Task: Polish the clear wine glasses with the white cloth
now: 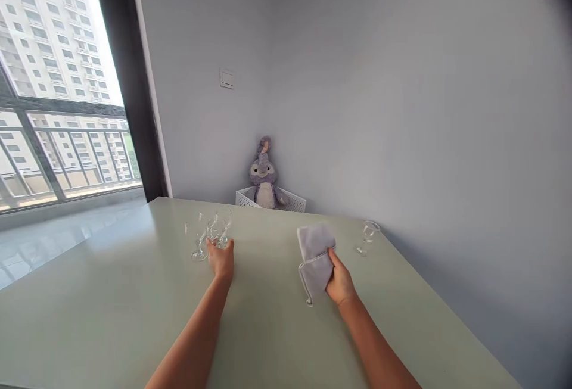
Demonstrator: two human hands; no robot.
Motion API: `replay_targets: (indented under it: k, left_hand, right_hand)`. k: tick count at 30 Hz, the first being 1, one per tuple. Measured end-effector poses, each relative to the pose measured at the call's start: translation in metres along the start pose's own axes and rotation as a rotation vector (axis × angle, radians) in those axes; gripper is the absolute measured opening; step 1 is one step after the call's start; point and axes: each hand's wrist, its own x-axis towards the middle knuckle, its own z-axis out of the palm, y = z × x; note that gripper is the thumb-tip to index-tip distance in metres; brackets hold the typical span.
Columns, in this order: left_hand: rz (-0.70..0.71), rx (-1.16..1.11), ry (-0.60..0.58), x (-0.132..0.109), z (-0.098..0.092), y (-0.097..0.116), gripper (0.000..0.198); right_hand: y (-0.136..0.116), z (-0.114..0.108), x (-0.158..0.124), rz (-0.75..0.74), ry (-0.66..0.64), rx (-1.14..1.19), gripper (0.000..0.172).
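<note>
My left hand (221, 258) reaches to a cluster of clear wine glasses (210, 233) at the middle-left of the pale green table (111, 305). Its fingers close around the stem of the nearest glass. My right hand (339, 280) grips a folded grey cloth (315, 257), which hangs from its fingers just above the tabletop. A single clear wine glass (368, 236) stands apart, to the right of the cloth near the wall.
A purple plush toy (264, 176) sits in a white perforated basket (292, 201) beyond the table's far edge, in the room's corner. A grey wall runs along the right side. A large window (53, 109) with a railing is at left.
</note>
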Motion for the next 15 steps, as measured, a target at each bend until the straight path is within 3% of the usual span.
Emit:
replay_targets:
  k: [5, 7, 12, 15]
  left_hand:
    - [0.054, 0.027, -0.079, 0.004, -0.001, 0.0, 0.056]
    - [0.078, 0.027, -0.108, 0.001, 0.0, 0.003, 0.049]
    - [0.18, 0.011, -0.205, -0.028, 0.009, 0.012, 0.038]
    - [0.277, 0.035, -0.285, -0.047, 0.013, 0.015, 0.036]
  right_hand:
    - [-0.02, -0.005, -0.001, 0.062, 0.001, 0.215, 0.018]
    - [-0.029, -0.009, -0.002, -0.004, -0.035, 0.194, 0.019]
    - [-0.043, -0.029, 0.008, -0.327, -0.097, 0.138, 0.022]
    - [-0.032, -0.034, 0.018, -0.319, -0.039, 0.065, 0.017]
